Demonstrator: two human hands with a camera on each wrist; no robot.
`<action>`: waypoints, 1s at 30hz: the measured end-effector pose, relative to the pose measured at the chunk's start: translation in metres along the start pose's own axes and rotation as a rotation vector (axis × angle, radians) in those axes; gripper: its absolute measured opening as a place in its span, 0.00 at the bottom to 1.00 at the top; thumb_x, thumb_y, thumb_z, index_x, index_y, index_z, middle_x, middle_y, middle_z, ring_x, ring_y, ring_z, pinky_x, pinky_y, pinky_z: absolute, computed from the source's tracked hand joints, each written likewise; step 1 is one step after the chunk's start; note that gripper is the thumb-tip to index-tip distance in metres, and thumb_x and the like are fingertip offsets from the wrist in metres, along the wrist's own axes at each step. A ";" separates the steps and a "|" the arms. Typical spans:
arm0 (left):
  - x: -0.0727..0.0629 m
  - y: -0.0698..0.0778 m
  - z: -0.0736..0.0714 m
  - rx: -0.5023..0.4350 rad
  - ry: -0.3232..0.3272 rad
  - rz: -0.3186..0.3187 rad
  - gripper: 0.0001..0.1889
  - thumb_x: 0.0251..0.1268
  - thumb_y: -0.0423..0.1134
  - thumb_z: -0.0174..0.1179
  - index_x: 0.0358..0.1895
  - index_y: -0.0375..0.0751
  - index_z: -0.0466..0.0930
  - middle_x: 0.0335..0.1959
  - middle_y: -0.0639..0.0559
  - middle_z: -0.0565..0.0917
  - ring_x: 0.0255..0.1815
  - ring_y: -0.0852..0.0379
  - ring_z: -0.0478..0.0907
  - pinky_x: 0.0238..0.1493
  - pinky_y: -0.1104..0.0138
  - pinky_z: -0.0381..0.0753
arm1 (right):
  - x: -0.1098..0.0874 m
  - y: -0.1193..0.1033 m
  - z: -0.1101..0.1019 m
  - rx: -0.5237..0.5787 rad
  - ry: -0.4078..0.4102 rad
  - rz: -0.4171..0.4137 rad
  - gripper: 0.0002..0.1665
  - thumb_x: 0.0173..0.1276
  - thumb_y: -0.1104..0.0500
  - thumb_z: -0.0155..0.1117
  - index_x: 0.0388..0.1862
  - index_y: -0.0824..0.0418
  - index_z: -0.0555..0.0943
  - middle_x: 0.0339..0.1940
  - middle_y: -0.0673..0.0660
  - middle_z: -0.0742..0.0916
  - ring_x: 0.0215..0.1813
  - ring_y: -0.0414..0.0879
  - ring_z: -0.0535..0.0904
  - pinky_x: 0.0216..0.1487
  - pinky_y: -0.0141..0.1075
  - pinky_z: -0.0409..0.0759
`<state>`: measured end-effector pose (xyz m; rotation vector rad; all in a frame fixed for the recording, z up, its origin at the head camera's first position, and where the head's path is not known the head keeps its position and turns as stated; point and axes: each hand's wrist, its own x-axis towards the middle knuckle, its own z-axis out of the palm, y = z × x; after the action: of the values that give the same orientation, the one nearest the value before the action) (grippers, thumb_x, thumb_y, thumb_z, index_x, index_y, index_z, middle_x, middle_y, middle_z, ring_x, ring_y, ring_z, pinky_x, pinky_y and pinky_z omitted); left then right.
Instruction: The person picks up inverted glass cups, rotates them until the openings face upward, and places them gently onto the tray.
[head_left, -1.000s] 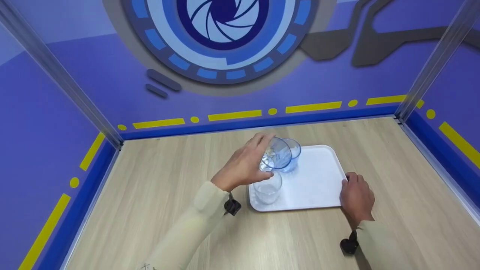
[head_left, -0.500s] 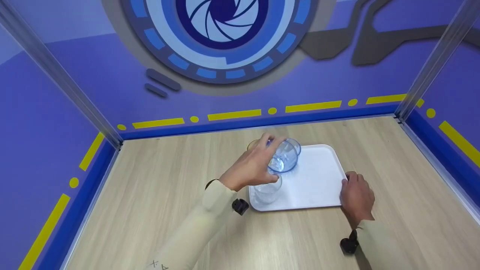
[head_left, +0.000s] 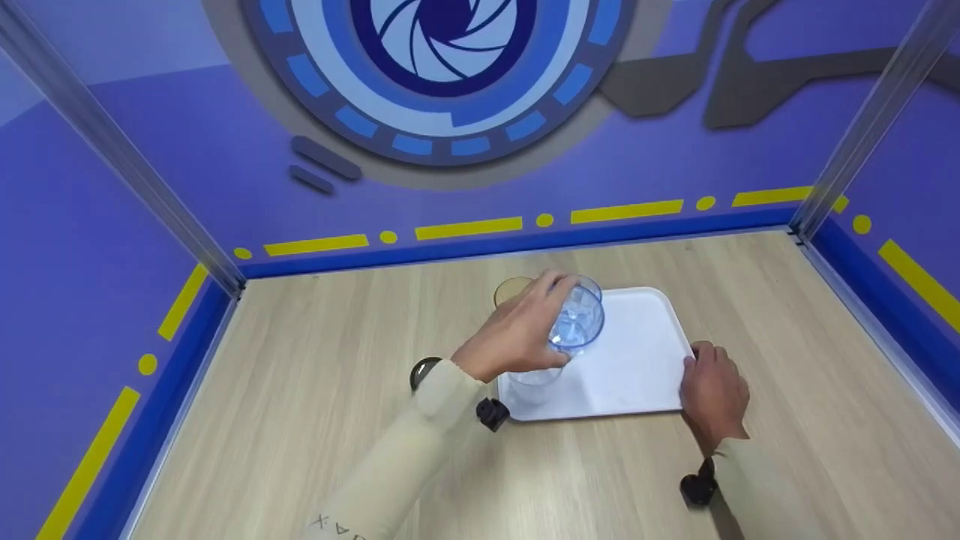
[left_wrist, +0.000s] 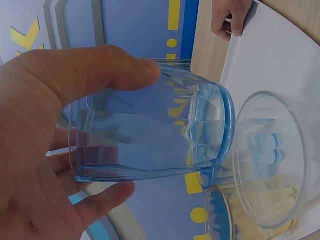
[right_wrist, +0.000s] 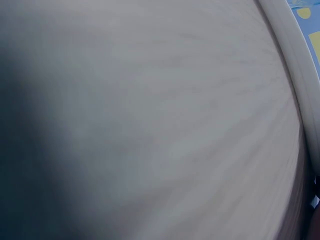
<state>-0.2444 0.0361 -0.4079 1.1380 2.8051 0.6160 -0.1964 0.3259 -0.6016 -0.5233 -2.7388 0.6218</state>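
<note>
My left hand (head_left: 517, 330) grips a clear blue cup (head_left: 579, 324) above the left part of the white tray (head_left: 637, 360). In the left wrist view that cup lies tilted on its side between thumb and fingers. A colourless cup (head_left: 534, 388) stands on the tray's near left corner, partly hidden by my left hand. Behind the hand, an amber cup (head_left: 511, 291) and a second blue cup (head_left: 591, 283) show only their upper parts. My right hand (head_left: 716, 390) holds the tray's right edge with curled fingers.
The wooden table (head_left: 322, 405) is bounded by a purple-blue back wall (head_left: 465, 187) and side walls. Black wrist cameras sit on both cuffs. A blurred pale surface fills most of the right wrist view, with the tray's rim (right_wrist: 295, 65) at its right.
My left hand has carried the blue cup to the right and slightly towards me, turning it. The amber cup's rim has come into sight behind the hand. My right hand stays put.
</note>
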 end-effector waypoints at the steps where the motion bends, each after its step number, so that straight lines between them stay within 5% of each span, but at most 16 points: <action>1: 0.001 0.000 0.001 0.002 0.002 0.003 0.49 0.44 0.43 0.75 0.72 0.55 0.56 0.68 0.55 0.63 0.61 0.57 0.71 0.56 0.63 0.81 | 0.000 0.000 0.000 0.003 -0.002 0.003 0.18 0.75 0.59 0.46 0.57 0.68 0.71 0.48 0.70 0.78 0.49 0.67 0.76 0.39 0.58 0.72; 20: 0.011 0.007 0.018 0.048 0.019 0.084 0.47 0.44 0.48 0.75 0.70 0.47 0.60 0.67 0.55 0.65 0.62 0.59 0.69 0.62 0.67 0.76 | 0.000 0.000 -0.002 0.015 0.000 -0.002 0.17 0.75 0.58 0.46 0.56 0.67 0.71 0.48 0.70 0.78 0.50 0.68 0.75 0.40 0.59 0.71; 30: 0.014 0.012 0.029 0.067 -0.018 0.034 0.50 0.45 0.51 0.75 0.73 0.49 0.58 0.69 0.55 0.64 0.61 0.58 0.71 0.64 0.66 0.75 | 0.001 0.000 0.000 0.029 0.004 -0.003 0.17 0.74 0.59 0.48 0.56 0.67 0.72 0.48 0.70 0.78 0.50 0.68 0.75 0.40 0.59 0.70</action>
<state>-0.2413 0.0638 -0.4287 1.1985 2.8166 0.5147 -0.1968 0.3263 -0.6014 -0.5129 -2.7225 0.6584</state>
